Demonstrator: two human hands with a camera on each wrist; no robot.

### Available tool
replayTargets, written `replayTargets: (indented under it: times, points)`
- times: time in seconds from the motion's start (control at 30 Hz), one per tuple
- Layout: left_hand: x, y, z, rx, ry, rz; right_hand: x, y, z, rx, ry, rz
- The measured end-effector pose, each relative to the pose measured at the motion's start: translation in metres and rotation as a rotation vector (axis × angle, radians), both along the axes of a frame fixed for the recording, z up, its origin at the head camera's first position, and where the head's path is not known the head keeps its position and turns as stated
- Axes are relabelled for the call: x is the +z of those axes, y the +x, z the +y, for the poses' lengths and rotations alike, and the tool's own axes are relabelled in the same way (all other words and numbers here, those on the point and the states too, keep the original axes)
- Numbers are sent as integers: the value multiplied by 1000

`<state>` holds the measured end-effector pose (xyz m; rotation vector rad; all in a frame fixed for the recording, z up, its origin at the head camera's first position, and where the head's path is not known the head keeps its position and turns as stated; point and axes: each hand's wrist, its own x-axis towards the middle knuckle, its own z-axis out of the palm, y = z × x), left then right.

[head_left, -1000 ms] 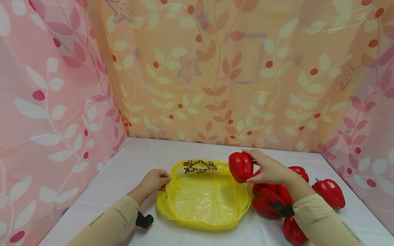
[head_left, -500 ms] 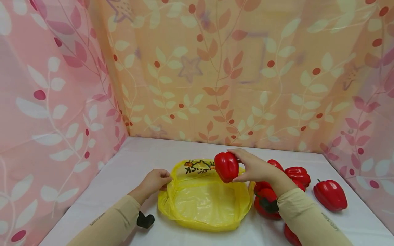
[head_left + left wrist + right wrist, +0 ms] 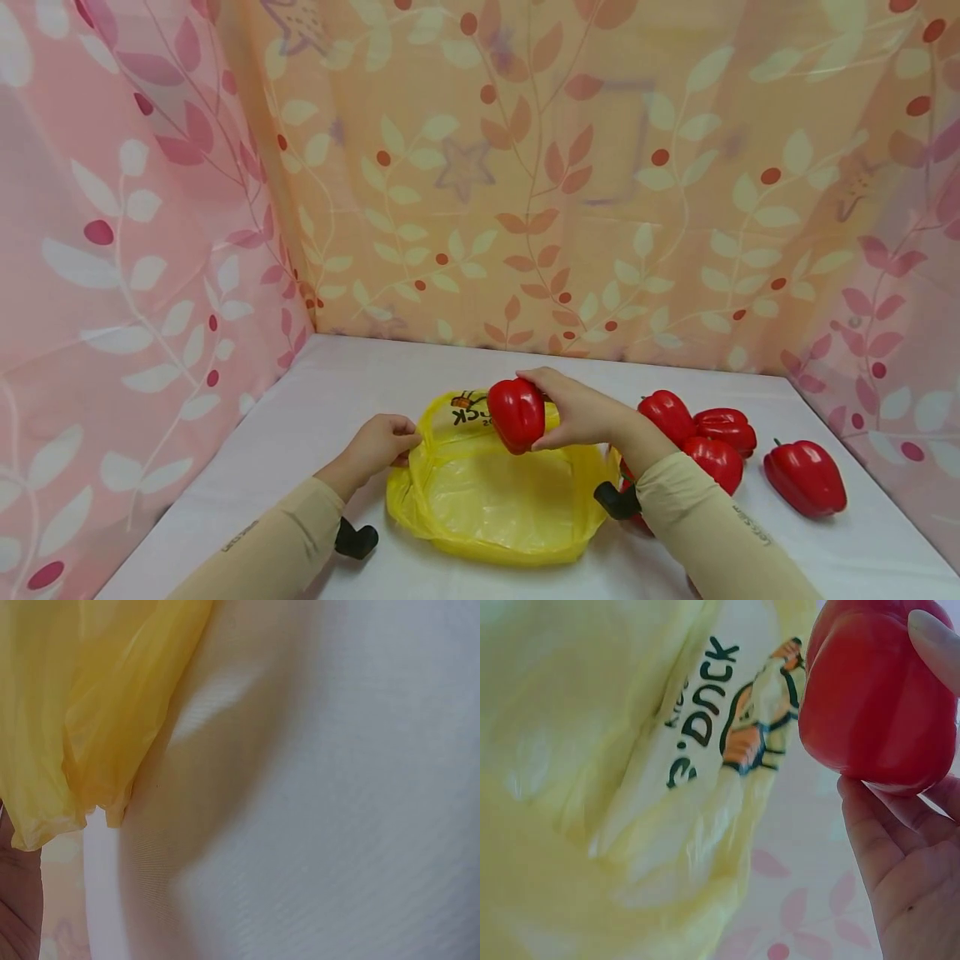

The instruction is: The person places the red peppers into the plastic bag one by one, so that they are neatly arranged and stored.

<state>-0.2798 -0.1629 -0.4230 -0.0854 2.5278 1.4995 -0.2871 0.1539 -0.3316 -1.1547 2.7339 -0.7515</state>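
Note:
A yellow plastic bag (image 3: 502,546) lies spread on the table with its mouth facing up, dark print on its far inner side. My left hand (image 3: 381,444) pinches the bag's left rim; in the left wrist view the thin yellow plastic bag (image 3: 120,697) hangs in folds beside a sliver of the hand. A red bell pepper (image 3: 517,415) is in my right hand (image 3: 583,410), gripped between thumb and fingers above the far part of the bag's opening. The right wrist view shows the bell pepper (image 3: 881,697) close up, thumb on one side and fingertips on the other.
Several red bell peppers (image 3: 712,462) cluster right of the bag, partly behind the right forearm. One more bell pepper (image 3: 806,478) lies apart at the far right. Patterned curtains (image 3: 525,167) close off the back and sides of the white table (image 3: 360,367).
My right hand has carried the bell pepper leftward, from the bag's right rim to over its opening. More of the peppers on the right now show. The left hand has stayed at the rim.

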Motion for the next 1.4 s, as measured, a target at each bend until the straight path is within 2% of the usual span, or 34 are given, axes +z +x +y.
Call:
replayTargets:
  times: [0.23,0.53,0.77,1.07,1.4]
  points:
    - [-2,0,-1,10,23,5,-11,-3,-23,38,-19,-48]
    - [-2,0,-5,1,19,-1,-29,-5,-49,84,-7,-49]
    - [-4,0,-5,7,37,3,-39,-7,-59,50,24,-79]
    - [-1,1,-5,8,34,-20,-53,-9,-66,40,35,-73]
    - [0,1,-5,17,23,-21,-68,-11,-75,-56,23,-105]
